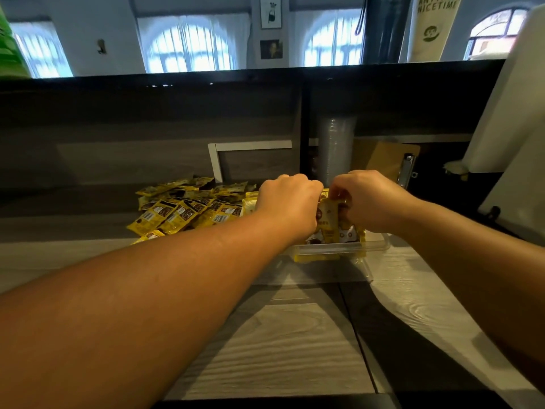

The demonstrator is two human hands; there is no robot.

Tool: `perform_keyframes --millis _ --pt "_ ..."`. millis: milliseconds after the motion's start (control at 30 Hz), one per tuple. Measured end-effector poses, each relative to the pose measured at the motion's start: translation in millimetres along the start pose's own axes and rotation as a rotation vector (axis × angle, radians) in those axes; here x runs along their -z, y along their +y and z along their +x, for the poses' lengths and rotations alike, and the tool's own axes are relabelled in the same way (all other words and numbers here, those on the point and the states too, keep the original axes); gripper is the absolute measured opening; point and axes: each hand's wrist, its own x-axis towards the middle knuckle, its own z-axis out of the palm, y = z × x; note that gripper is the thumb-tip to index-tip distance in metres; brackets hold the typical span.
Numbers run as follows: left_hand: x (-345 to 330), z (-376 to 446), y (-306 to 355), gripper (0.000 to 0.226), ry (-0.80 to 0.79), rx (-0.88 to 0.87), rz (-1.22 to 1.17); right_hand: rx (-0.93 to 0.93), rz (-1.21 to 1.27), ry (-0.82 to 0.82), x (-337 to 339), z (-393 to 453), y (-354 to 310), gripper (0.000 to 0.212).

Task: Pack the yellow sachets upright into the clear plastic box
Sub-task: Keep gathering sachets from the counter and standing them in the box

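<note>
A clear plastic box point(374, 246) sits on the wooden counter with yellow sachets point(330, 225) standing upright inside it. My left hand point(287, 202) is curled over the box's left part, fingers down among the sachets. My right hand point(371, 199) is over the box's right part, its fingers pinching the top of an upright sachet. A loose pile of yellow sachets point(182, 209) lies flat on the counter to the left of the box. The far side of the box is hidden behind both hands.
A dark back panel rises behind the counter. A stack of clear plastic cups point(336, 149) and a brown clipboard point(386, 160) stand behind the box. A white frame point(233, 152) leans on the panel. A white object point(507, 113) is at the right.
</note>
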Motion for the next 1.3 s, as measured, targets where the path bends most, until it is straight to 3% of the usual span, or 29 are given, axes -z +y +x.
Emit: perform_keyframes --millis 133,333,500,667,800,967,1033,1133,1300 --pt "0.8 -0.8 -0.2 0.036 -0.035 0.006 -0.049 -0.019 0.006 -0.010 3.7 -1.1 -1.1 0.045" --pt "16.6 -13.9 -19.3 0.044 -0.009 -0.029 -0.054 -0.002 0.094 0.187 16.2 2.3 -31.3 0.037" --pt "25.5 -44.1 -81.2 0.042 0.055 0.166 -0.109 0.092 0.182 0.235 17.4 8.2 -103.0 0.030" --pt "7.5 -92.7 -155.6 0.036 -0.002 0.374 -0.119 0.180 0.257 0.114 2.2 14.1 -181.5 0.037" --pt "-19.4 -116.3 -195.0 0.045 -0.094 0.551 -0.156 0.154 0.223 -0.051 -33.8 25.9 -231.4 0.044" --pt "-42.8 -125.3 -209.2 0.062 -0.296 0.548 -0.173 0.069 -0.014 -0.175 -85.5 32.9 -256.4 0.047" --pt "-42.3 -123.2 -206.0 0.054 -0.260 0.557 -0.133 -0.024 -0.110 -0.213 -103.1 35.7 -252.4 0.051" --pt "-36.9 -123.6 -200.1 0.045 -0.157 0.584 -0.133 -0.163 0.002 -0.283 -112.5 39.9 -246.5 0.052" --pt "-30.7 -124.7 -207.2 0.054 -0.073 0.583 -0.284 -0.146 0.012 -0.185 -106.8 39.0 -241.8 0.052"
